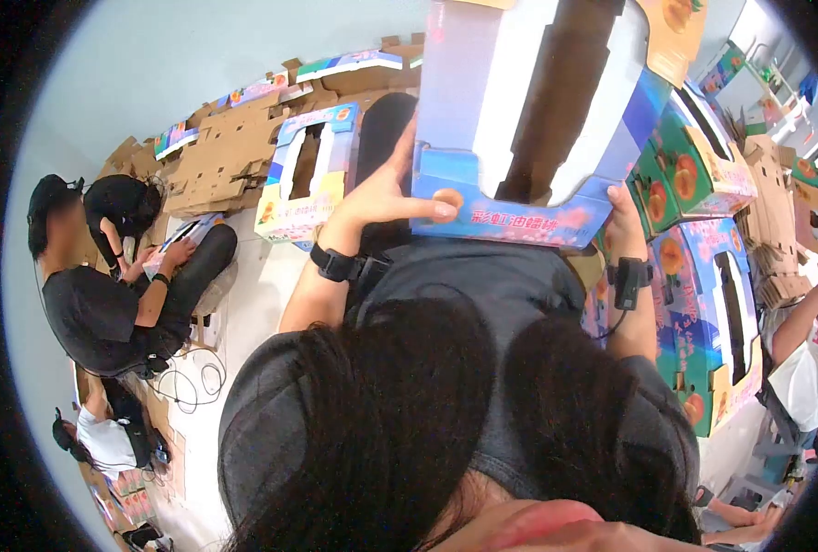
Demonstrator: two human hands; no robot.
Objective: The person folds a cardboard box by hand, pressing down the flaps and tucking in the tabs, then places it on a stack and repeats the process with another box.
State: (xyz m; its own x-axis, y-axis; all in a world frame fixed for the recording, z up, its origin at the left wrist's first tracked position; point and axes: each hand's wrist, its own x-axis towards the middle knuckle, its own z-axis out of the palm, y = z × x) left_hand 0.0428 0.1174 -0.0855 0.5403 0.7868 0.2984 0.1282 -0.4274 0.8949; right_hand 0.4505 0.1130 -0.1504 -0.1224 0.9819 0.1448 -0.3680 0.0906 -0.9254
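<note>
I hold a blue-and-white printed fruit carton [519, 138] up in front of me, its peach pictures and lettering along the near edge. My left hand [386, 189] grips the carton's lower left corner, thumb pressed across the blue front panel. My right hand [622, 221] holds the lower right corner, fingers partly hidden behind the box. Both wrists wear black bands. My dark hair and grey shirt fill the lower view.
Folded cartons [694, 166] stack at my right, another assembled one [309, 175] stands on the floor to my left. Flat brown cardboard blanks [225, 152] lie beyond it. A seated person in black [114, 294] works at left; another person [809, 350] sits at right.
</note>
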